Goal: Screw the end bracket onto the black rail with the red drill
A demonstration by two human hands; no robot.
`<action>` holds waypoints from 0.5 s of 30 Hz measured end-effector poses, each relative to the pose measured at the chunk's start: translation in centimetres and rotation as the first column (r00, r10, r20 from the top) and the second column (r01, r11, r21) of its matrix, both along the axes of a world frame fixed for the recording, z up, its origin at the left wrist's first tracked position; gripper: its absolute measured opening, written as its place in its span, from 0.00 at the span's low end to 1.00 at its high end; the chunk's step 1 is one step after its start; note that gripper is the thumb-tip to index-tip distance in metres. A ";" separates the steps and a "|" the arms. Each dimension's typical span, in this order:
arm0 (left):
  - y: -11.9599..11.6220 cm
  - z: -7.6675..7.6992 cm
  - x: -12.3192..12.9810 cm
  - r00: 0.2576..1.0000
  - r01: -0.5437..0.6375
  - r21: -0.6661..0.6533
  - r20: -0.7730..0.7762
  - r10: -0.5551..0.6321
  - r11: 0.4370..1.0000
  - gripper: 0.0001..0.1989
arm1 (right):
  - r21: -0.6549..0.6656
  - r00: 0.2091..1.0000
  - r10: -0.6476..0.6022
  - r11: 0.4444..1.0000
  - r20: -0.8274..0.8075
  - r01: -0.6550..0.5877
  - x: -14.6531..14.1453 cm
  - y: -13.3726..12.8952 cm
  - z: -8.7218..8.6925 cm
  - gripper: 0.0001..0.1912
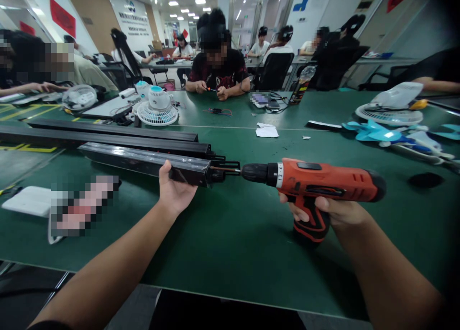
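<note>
My left hand (176, 191) is wrapped round the near black rectangular bar (143, 163), thumb on its side and palm beneath, close to its right end. A round black fitting and thin prongs (230, 168) stick out of that end. My right hand (323, 207) grips the handle of a red and black power drill (323, 179), which points left. The drill's black chuck (255, 173) is level with the prongs, and its tip meets or nearly meets them. Two longer black bars (172, 144) lie just behind the held one.
A green table (230, 253) carries a white fan (158, 109), paper scraps (267, 130), blue fan blades (373, 131) and a bottle (300, 85). A pixelated phone-like object (88, 203) lies at left. Across the table a person (217, 71) holds a small tool.
</note>
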State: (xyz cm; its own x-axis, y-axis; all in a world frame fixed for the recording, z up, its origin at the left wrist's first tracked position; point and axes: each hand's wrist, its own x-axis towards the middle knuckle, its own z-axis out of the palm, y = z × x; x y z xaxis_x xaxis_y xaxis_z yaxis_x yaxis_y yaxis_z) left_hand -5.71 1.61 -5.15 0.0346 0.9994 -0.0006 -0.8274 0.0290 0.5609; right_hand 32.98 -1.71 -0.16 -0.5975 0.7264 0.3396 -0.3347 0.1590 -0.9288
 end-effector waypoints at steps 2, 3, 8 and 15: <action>0.0 0.0 -0.1 1.000 0.014 0.003 -0.007 -0.014 1.000 0.34 | 0.003 1.000 -0.002 1.000 0.008 0.002 0.1 0.0 -0.1 0.20; 0.0 0.0 -0.1 1.000 0.018 0.004 -0.010 -0.018 1.000 0.34 | -0.002 1.000 -0.001 1.000 0.012 0.001 0.1 -0.1 -0.1 0.20; 0.3 -0.2 -0.6 0.999 0.041 0.021 -0.031 -0.040 0.999 0.37 | -0.084 1.000 -0.008 0.996 0.013 0.009 0.1 -0.5 -0.2 0.23; 0.7 -0.7 -0.9 0.999 0.024 0.003 -0.036 -0.024 1.000 0.38 | -0.040 0.998 -0.061 0.997 0.024 0.062 -1.0 -0.9 0.3 0.23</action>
State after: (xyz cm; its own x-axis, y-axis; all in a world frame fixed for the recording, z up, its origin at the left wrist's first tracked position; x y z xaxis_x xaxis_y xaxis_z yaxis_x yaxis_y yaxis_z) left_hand -6.65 2.34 -5.81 0.0588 0.9983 0.0011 -0.8059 0.0468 0.5901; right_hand 31.93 -2.58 0.17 -0.5587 0.7749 0.2955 -0.3039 0.1402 -0.9423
